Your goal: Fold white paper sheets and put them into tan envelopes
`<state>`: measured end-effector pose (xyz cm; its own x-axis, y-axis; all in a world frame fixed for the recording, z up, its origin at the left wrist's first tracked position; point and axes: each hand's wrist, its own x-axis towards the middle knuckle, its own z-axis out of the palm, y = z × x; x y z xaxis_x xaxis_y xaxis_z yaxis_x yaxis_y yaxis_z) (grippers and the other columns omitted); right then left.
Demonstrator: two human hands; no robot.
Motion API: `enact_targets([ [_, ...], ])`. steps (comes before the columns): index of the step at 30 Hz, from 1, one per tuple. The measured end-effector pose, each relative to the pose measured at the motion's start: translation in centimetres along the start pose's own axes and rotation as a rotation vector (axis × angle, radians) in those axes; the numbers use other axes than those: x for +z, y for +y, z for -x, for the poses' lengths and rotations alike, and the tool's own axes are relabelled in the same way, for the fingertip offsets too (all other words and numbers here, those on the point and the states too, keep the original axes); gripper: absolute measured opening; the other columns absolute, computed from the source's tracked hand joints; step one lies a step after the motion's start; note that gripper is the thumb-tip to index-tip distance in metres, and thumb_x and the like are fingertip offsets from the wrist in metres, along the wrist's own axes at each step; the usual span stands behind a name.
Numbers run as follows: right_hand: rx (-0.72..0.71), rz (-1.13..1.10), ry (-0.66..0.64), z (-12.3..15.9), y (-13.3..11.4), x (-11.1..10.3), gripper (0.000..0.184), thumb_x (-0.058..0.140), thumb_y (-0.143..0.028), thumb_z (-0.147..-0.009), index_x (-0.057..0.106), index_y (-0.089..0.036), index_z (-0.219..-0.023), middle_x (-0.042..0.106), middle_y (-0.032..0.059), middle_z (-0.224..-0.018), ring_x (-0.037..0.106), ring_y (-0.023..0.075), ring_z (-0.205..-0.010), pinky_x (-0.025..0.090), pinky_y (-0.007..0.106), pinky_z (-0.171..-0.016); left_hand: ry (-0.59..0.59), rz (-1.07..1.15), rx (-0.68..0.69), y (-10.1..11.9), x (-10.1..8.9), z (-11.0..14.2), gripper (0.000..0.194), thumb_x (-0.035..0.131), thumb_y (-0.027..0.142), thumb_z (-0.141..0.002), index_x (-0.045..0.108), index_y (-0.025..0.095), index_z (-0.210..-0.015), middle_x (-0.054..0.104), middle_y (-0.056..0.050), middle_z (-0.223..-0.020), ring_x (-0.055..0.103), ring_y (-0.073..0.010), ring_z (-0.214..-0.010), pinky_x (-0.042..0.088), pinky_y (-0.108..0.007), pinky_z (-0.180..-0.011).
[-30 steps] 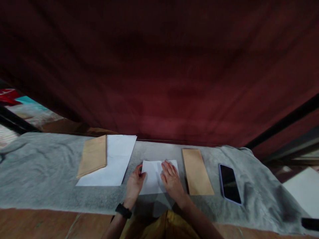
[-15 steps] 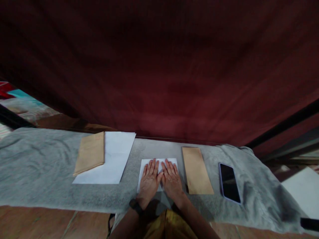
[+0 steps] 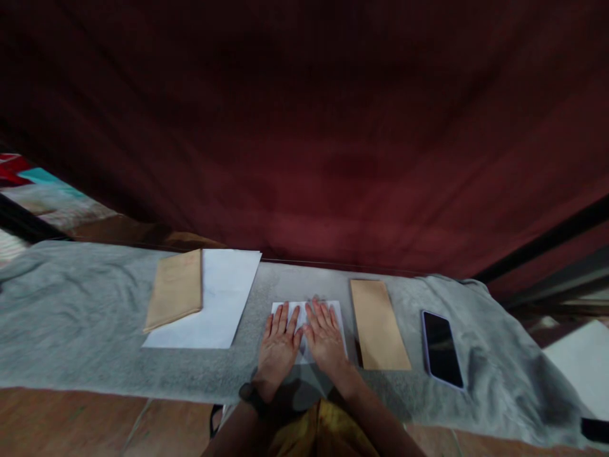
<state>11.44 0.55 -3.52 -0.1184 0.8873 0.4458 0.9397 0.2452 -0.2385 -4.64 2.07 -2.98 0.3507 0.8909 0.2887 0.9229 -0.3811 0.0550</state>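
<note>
Paper, white, thin and four-sided (image 3: 304,355), lies flat on a soft grey cloth (image 3: 118,365), directly beneath the left hand (image 3: 277,352) and the right hand (image 3: 328,346). Its longer axis seems to run from left to right, across the line of the forearms, though the hands cover so much of it that its exact proportions cannot be told. Neither hand is nearer: the left covers the left part, the right covers the right part, and a narrow white strip shows between them.

Both hands are laid palm down, fingers extended and slightly parted, pointing towards the far edge. The thumbs angle inward and nearly meet over the middle. Neither hand grips anything; how hard they press cannot be told. The right fingertips reach about to the far edge, while the left ones stop just short of it. A black band (image 3: 254,398) circles the left wrist.

Just beside the right hand lies a long brown paper rectangle (image 3: 380,327), its long axis running away from the body; farther right is a dark-screened phone with a pale purple edge (image 3: 442,349). Left of the left hand, a folded brown paper piece (image 3: 176,289) partly overlaps larger white sheets (image 3: 226,304).
</note>
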Motion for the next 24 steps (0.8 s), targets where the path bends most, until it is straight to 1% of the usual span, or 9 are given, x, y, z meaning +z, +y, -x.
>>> enact_targets([
  [2, -0.045, -0.029, -0.041, -0.1, -0.7, 0.2, 0.048, 0.04, -0.033, -0.108, 0.044, -0.024, -0.154, 0.044, 0.0066, -0.16, 0.039, 0.0232, -0.148, 0.027, 0.049, -0.124, -0.019, -0.013, 0.013, -0.1, -0.2, 0.0, 0.055, 0.041, 0.03, -0.102, 0.042, 0.023, -0.156, 0.04, -0.014, -0.162, 0.036, -0.0307, -0.151, 0.034, -0.053, -0.12],
  [4, -0.053, -0.038, -0.048, -0.1, -0.9, 0.3, 0.047, 0.044, -0.036, -0.107, 0.046, -0.024, -0.153, 0.047, 0.0063, -0.158, 0.041, 0.0231, -0.147, 0.025, 0.049, -0.124, -0.025, -0.014, 0.015, -0.2, -0.2, 0.1, 0.055, 0.041, 0.028, -0.101, 0.042, 0.023, -0.156, 0.04, -0.013, -0.162, 0.036, -0.0304, -0.151, 0.035, -0.052, -0.12],
  [7, -0.034, -0.017, -0.036, 0.1, -0.5, 0.3, 0.048, 0.045, -0.034, -0.107, 0.047, -0.023, -0.153, 0.047, 0.0069, -0.158, 0.042, 0.0236, -0.147, 0.026, 0.049, -0.124, -0.012, 0.006, 0.013, -0.4, -0.1, 0.2, 0.055, 0.039, 0.032, -0.103, 0.042, 0.02, -0.156, 0.04, -0.013, -0.162, 0.036, -0.0296, -0.151, 0.035, -0.051, -0.12],
  [12, 0.018, 0.036, -0.011, 0.2, 0.5, -0.4, 0.047, 0.047, -0.031, -0.105, 0.049, -0.023, -0.151, 0.047, 0.0093, -0.158, 0.043, 0.0259, -0.146, 0.031, 0.049, -0.12, 0.06, 0.034, -0.024, -1.1, 0.3, 0.7, 0.06, 0.033, 0.041, -0.105, 0.039, 0.011, -0.156, 0.043, -0.017, -0.159, 0.041, -0.031, -0.148, 0.038, -0.052, -0.118],
  [16, 0.052, 0.058, 0.031, 0.4, 0.8, -0.5, 0.048, 0.048, -0.032, -0.105, 0.05, -0.021, -0.151, 0.047, 0.0112, -0.158, 0.045, 0.027, -0.145, 0.032, 0.048, -0.119, 0.1, 0.039, -0.042, -2.4, 0.1, 1.4, 0.063, 0.032, 0.044, -0.105, 0.034, 0.01, -0.158, 0.046, -0.018, -0.157, 0.043, -0.0311, -0.147, 0.038, -0.052, -0.118],
  [19, 0.073, 0.067, 0.049, 0.5, 0.9, -0.3, 0.048, 0.048, -0.033, -0.104, 0.051, -0.02, -0.15, 0.047, 0.0124, -0.158, 0.045, 0.028, -0.144, 0.031, 0.048, -0.12, 0.135, 0.02, -0.074, -3.3, -0.4, 1.8, 0.063, 0.03, 0.042, -0.106, 0.03, 0.01, -0.16, 0.047, -0.018, -0.156, 0.044, -0.0332, -0.145, 0.037, -0.055, -0.118],
  [21, 0.076, 0.07, 0.048, 0.5, 0.9, -0.2, 0.048, 0.048, -0.034, -0.104, 0.052, -0.02, -0.15, 0.047, 0.0123, -0.157, 0.046, 0.0282, -0.144, 0.031, 0.049, -0.12, 0.172, 0.009, -0.109, -3.2, -0.8, 1.8, 0.063, 0.03, 0.04, -0.106, 0.026, 0.01, -0.161, 0.044, -0.02, -0.157, 0.042, -0.0352, -0.146, 0.036, -0.057, -0.118],
  [24, 0.078, 0.075, 0.032, 0.5, 0.9, -0.2, 0.049, 0.048, -0.035, -0.104, 0.051, -0.02, -0.15, 0.047, 0.0125, -0.157, 0.045, 0.0288, -0.144, 0.031, 0.049, -0.12, 0.207, 0.026, -0.105, -1.5, -0.9, 1.5, 0.065, 0.03, 0.035, -0.106, 0.014, 0.011, -0.164, 0.038, -0.02, -0.161, 0.036, -0.0336, -0.15, 0.035, -0.056, -0.119],
])
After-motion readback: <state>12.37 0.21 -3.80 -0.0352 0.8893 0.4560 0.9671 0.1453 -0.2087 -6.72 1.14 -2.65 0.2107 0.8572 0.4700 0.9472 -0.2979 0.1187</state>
